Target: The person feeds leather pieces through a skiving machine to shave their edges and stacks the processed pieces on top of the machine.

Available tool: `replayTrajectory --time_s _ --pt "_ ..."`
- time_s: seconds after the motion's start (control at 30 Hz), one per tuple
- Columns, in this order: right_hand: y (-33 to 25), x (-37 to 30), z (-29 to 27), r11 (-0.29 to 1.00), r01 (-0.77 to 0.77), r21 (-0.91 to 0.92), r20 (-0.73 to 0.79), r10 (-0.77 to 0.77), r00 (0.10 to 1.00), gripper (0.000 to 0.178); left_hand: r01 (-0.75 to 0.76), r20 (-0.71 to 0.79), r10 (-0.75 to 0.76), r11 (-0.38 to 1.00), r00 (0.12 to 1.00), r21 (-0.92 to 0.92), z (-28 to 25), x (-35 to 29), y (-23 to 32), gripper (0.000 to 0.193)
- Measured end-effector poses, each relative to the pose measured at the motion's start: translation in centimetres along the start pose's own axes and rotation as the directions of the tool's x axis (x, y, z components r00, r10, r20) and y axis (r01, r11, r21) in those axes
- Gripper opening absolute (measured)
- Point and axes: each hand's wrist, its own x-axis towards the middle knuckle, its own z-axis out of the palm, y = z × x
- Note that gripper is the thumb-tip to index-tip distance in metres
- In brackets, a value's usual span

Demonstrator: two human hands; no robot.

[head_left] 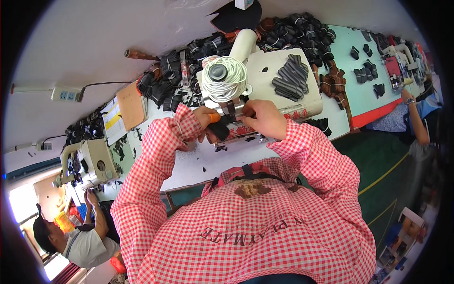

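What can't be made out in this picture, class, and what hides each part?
All in the head view:
- Palm of the left hand: hidden by its own back.
- Machine parts behind the white cord coil: covered by it.
- Shelf items, lower right: too small and blurred.

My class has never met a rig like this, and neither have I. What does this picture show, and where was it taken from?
There is no robot here: a person works with bare hands. A fisheye camera on their head looks down, so straight edges bend near the rim and the checked sleeves come in from below. The left hand, with an orange finger cover, holds a dark piece at a cream machine. The right hand is bent at its front; what its fingertips touch is hidden. On the machine sit a pale cord coil and grey strips. Dark bundles lie behind on the table.
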Motion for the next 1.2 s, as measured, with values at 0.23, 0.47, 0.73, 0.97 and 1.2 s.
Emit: replayTrajectory --time_s 0.23,0.47,0.73,0.97,1.2 --pt "0.9 0.7 -0.8 0.988 0.045 -0.15 0.027 -0.041 0.999 0.02 0.003 0.057 0.01 0.976 0.998 -0.219 0.1 -1.2 0.9 0.032" --pt "1.6 -0.1 -1.8 0.964 0.262 -0.04 0.057 -0.259 0.964 0.019 -0.021 -0.068 0.004 0.969 0.998 -0.247 1.6 -1.8 2.7 0.03" --pt "1.0 -0.2 -1.8 0.999 0.0 0.042 0.058 -0.003 0.998 0.019 -0.092 -0.189 0.058 0.98 0.98 -0.176 1.4 -1.2 -0.1 0.031" --pt "0.7 0.0 -0.5 0.992 0.069 -0.105 -0.004 -0.07 0.998 0.018 -0.008 -0.047 0.003 0.994 0.999 -0.107 1.1 -1.3 1.3 0.03" --pt "0.8 -0.6 -1.6 0.984 0.176 -0.028 0.071 -0.174 0.982 0.018 -0.035 -0.064 0.024 0.984 0.998 -0.177 2.6 -1.2 2.4 0.03"
